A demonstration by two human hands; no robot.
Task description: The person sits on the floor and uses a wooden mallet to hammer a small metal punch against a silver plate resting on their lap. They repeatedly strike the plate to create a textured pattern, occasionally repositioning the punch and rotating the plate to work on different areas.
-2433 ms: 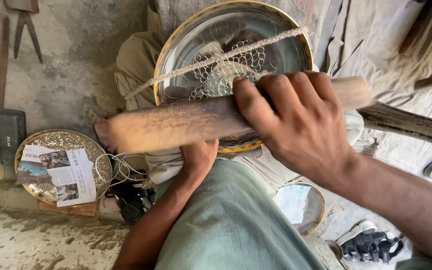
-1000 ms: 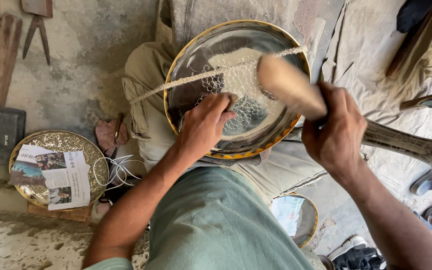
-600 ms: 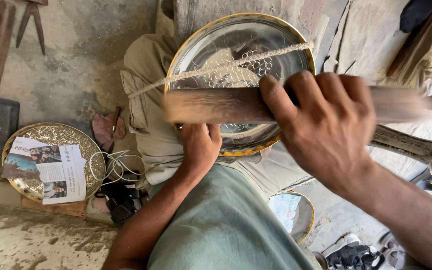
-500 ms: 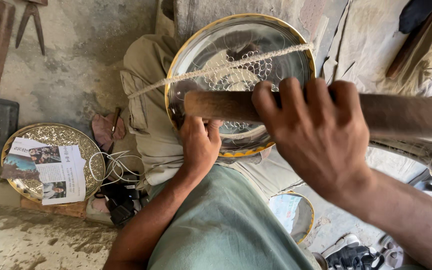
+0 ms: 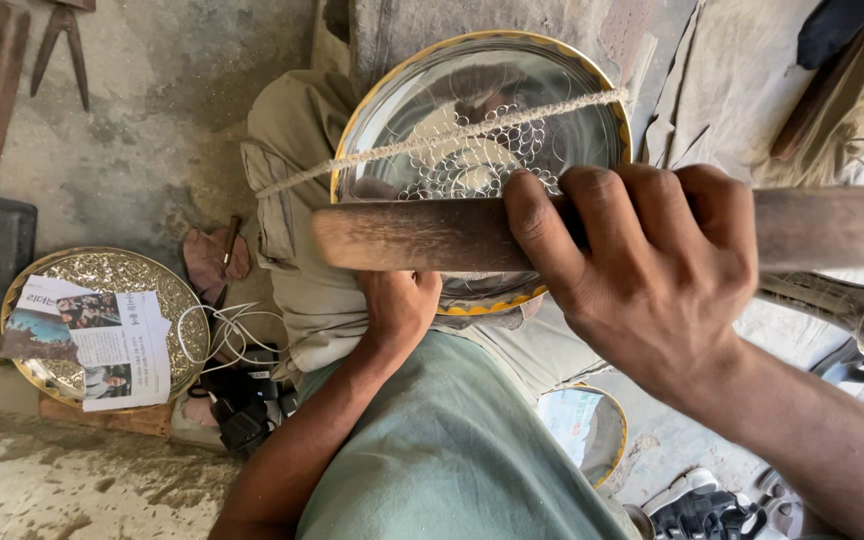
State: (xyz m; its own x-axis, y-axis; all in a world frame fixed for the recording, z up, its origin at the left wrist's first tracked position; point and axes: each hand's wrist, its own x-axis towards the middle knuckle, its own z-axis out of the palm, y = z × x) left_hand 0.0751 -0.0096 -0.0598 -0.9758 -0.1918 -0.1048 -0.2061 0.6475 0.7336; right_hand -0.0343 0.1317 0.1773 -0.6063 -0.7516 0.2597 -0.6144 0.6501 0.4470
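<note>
The wooden mallet point(image 5: 432, 235) has come back up and lies level across the view, just as it did half a second ago; a second ago it was tipped down with its head at the plate. So the swing has been raised again over the work — by my judgement another blow in a run of them, with only part of the pattern yet made.

The round metal plate point(image 5: 482, 110), silver with a yellow edge, leans on the person's knee and against a cloth-draped block, its lower rim toward the lap. A patch of small ring marks covers the middle of its face, and a pale cord point(image 5: 442, 140) crosses it slantwise from the left rim to the upper right rim.

The right hand point(image 5: 652, 270) is held high and close to the camera, wrist bent, all four fingers wrapped tight over the mallet's handle and pressed side by side; the thumb is hidden behind the wood.

The left hand point(image 5: 397, 310) reaches up from the lap to the plate's lower left rim, half behind the mallet. Whether its fingers pinch a small tool or only steady the rim I cannot tell — they are hidden.

Smaller, at the floor's left edge: a patterned brass tray point(image 5: 157, 285) with printed paper point(image 5: 102, 345) on it.
</note>
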